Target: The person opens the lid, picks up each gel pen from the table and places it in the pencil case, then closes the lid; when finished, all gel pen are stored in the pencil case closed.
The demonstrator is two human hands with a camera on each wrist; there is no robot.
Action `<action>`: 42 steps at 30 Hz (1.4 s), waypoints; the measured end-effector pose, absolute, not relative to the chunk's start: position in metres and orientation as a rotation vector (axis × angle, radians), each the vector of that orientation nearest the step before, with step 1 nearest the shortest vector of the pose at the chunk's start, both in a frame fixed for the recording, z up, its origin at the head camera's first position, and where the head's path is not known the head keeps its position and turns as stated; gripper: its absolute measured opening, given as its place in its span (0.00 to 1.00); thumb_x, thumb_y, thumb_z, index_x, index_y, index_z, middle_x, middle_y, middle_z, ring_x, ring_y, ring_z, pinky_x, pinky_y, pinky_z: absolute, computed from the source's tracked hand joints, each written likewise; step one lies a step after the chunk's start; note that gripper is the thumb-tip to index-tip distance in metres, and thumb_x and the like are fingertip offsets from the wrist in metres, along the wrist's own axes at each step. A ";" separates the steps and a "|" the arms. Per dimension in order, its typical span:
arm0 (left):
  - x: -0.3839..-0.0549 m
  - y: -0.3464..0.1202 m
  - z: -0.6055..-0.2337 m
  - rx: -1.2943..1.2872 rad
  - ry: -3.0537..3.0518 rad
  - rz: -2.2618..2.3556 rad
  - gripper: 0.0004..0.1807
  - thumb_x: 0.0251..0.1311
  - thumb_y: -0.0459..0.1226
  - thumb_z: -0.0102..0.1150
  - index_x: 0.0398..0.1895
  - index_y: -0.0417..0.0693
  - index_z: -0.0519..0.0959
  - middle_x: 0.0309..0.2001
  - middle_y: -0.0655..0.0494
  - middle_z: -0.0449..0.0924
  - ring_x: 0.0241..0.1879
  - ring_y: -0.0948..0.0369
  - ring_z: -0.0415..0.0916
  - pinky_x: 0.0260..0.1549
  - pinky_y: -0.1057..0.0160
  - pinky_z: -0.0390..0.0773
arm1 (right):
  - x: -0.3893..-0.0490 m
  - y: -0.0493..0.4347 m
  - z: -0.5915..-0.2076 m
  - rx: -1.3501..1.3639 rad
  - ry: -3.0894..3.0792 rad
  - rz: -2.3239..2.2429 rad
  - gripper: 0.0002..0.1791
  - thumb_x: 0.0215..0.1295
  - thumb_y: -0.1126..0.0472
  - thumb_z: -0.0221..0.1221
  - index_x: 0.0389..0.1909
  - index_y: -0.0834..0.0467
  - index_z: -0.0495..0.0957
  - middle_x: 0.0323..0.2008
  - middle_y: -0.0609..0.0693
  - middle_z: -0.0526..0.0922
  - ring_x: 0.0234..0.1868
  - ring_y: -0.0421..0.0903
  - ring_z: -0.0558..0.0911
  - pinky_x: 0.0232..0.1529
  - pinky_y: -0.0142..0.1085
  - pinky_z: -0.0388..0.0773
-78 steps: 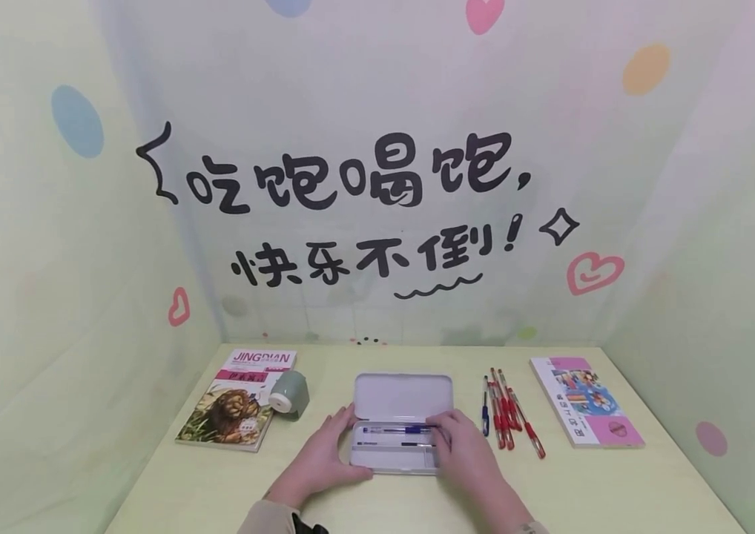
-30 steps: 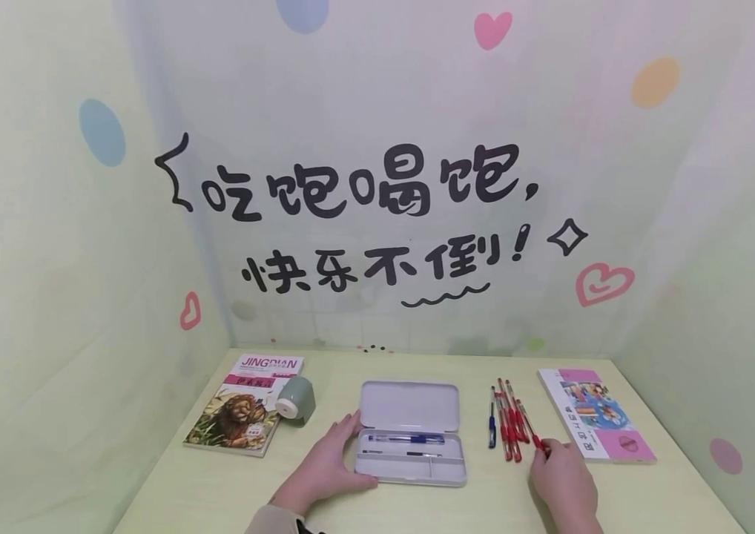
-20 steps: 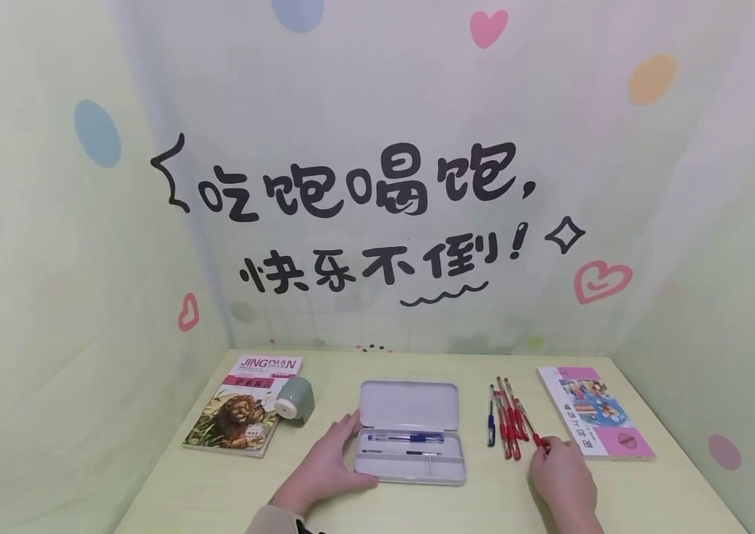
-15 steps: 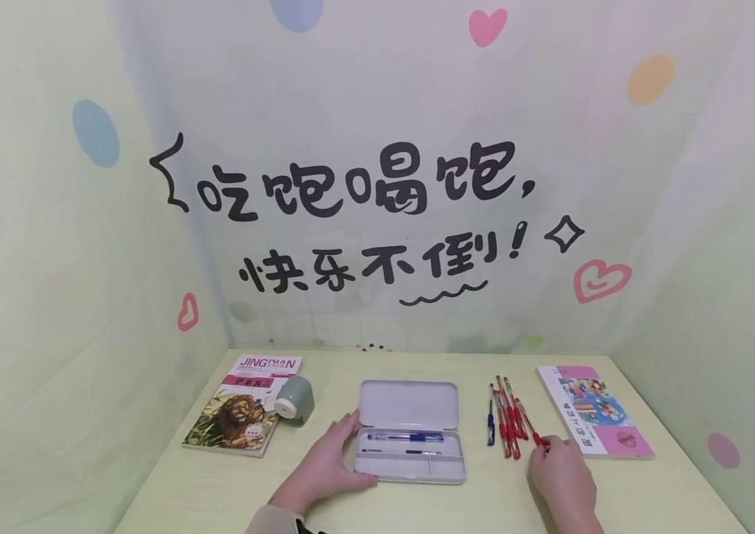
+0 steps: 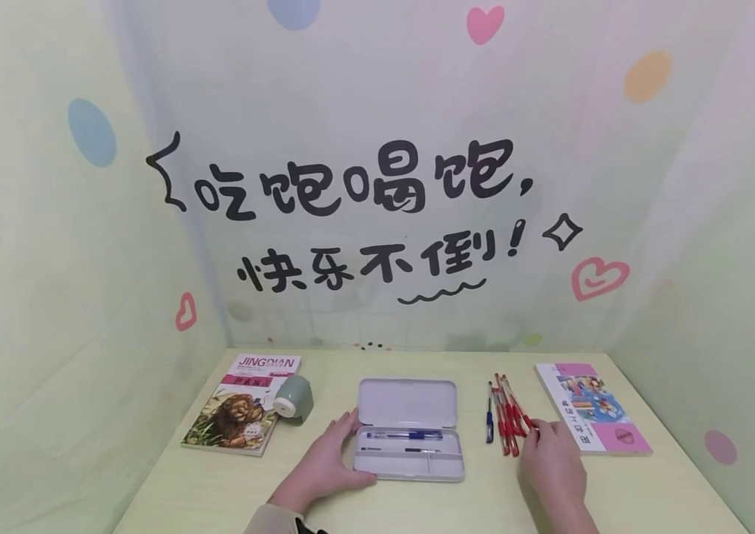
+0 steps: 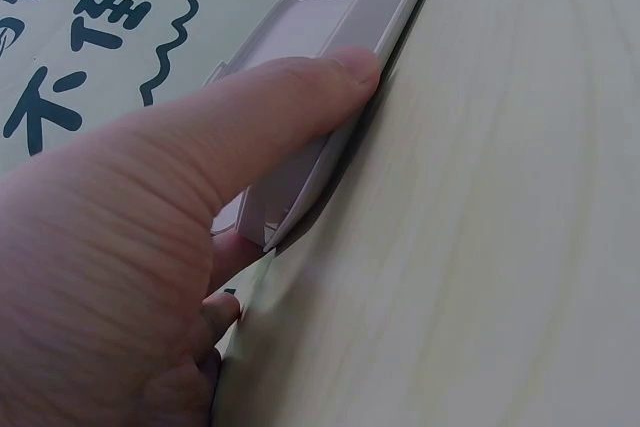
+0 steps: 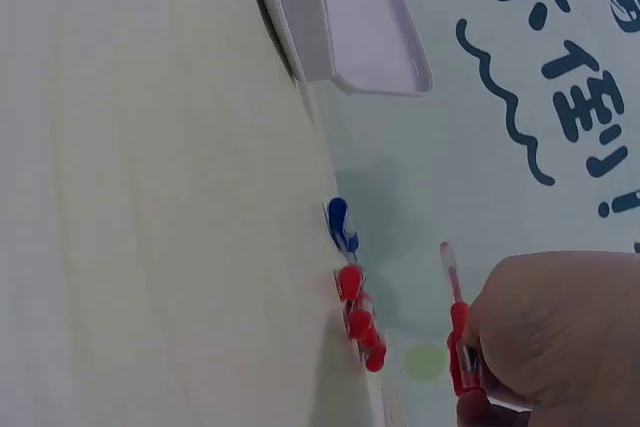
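Observation:
An opened pale pencil case [image 5: 407,402] lies at the middle of the table, lid folded back. A blue pen [image 5: 404,435] and a thin dark-ended item [image 5: 420,450] lie in its rear compartment. My left hand [image 5: 324,466] holds the case's left end, thumb [image 6: 300,87] on the front edge and fingers round the back corner. My right hand [image 5: 554,461] pinches a red pen [image 7: 459,332] by its capped end, raised off the table. Several red pens [image 5: 503,430] and one blue pen [image 5: 489,423] lie left of that hand.
A book with a lion cover [image 5: 233,411] lies at the left, with a grey-green rounded gadget [image 5: 297,400] at its right edge. A pink and white book [image 5: 594,408] lies at the right, behind my right hand. Printed fabric walls [image 5: 377,319] enclose the table.
My right hand has gone from the case to the pens at the right and taken hold of the outermost red pen. It has lifted it slightly leftward. My left hand stays at the case.

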State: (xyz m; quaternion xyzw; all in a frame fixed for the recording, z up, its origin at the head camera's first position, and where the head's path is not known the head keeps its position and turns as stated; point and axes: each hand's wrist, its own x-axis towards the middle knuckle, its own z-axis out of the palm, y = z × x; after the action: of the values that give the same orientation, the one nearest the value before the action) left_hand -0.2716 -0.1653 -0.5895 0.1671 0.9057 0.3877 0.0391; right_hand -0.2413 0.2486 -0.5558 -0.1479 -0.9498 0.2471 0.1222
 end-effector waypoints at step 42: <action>-0.274 -0.166 -0.591 0.501 2.764 1.198 0.76 0.40 0.65 0.87 0.91 0.53 0.54 0.88 0.41 0.59 0.85 0.27 0.53 0.82 0.23 0.56 | -0.253 0.116 -0.560 0.566 -2.821 0.510 0.09 0.72 0.61 0.69 0.48 0.48 0.92 0.41 0.38 0.84 0.40 0.38 0.82 0.45 0.40 0.89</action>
State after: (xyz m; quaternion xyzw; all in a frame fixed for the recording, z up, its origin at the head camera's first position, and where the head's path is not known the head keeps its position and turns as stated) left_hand -0.2738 -0.1659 -0.5909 0.1638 0.9042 0.3919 0.0437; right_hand -0.2530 0.1158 -0.5598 0.1927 -0.9595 0.1736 0.1097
